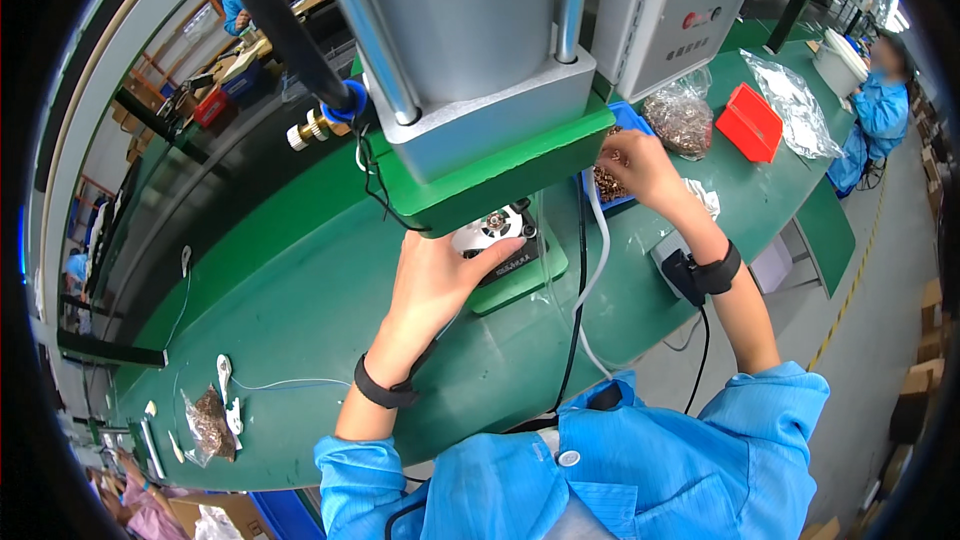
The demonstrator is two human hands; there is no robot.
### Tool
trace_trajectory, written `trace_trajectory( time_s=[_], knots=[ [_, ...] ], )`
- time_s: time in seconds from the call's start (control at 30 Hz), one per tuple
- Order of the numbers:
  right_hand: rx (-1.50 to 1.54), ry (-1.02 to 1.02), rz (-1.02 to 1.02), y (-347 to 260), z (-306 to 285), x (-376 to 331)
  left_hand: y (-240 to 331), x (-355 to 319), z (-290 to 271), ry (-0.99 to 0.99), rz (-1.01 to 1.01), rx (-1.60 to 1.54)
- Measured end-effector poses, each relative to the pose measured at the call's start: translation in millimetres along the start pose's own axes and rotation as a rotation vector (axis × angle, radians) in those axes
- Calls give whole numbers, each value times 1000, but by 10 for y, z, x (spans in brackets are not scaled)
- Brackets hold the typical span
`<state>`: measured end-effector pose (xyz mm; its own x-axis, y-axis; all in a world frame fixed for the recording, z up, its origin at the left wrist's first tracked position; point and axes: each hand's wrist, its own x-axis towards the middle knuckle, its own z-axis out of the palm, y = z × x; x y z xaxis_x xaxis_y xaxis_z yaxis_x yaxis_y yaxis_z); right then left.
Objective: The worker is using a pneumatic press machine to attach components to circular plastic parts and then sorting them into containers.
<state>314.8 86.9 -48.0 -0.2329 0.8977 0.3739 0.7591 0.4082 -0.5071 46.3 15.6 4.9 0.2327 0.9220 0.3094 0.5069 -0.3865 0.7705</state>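
Left hand: thumb stretched along the near edge of the white round part; the fingers pass out of sight beneath the green press plate, so whether they pinch it I cannot tell.
Right hand: fingers curled, tips drawn together over the blue bin; whether they hold 1 of the small copper-coloured pieces is too small to tell.
White part: on the black fixture on the green press base, below the plate; round, with no clear long axis.
Key relation: the bin lies right of the white part and a little farther from the person; the right hand is nearer the bin, the left nearer the white part, so the 2 hands stand apart, with a pale hose running between bin and base.
Beyond bin: a clear bag of small parts and a red tray, both on the green tabletop.
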Motion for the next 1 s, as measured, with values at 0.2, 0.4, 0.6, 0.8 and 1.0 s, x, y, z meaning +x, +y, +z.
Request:
trace_trajectory(
  time_s=[0.2,0.4,0.6,0.8,1.0],
  knots=[
    [-178,-245,15,323,381,48,-1,88,-90,-135,-117,115],
    [-252,-200,7,351,431,53,45,-8,6,-37,-174,177],
    [-267,-118,20,195,119,67,-58,57,-12,-89,-181,-113],
    [-227,-65,18,199,-51,100,-142,73,9,-118,-211,-294],
    [55,1,80,19,-187,57,-100,-12,66,-32,-236,-237]
  ],
)
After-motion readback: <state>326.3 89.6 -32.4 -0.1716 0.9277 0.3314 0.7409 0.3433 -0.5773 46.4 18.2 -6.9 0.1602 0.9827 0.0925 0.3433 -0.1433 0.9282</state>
